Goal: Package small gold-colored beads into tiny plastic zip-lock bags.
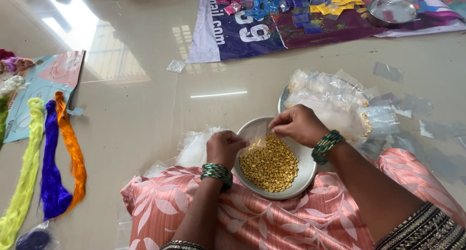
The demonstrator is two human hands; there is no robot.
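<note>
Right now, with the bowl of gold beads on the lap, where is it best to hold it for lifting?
Probably grip the metal bowl at its bare right rim, coming from the right side. The beads lie heaped toward the left, and both hands occupy the top edge.

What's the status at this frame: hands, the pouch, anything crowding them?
Left hand and right hand pinch a small clear pouch over the bowl of gold beads. Filled pouches piled just behind.
</note>
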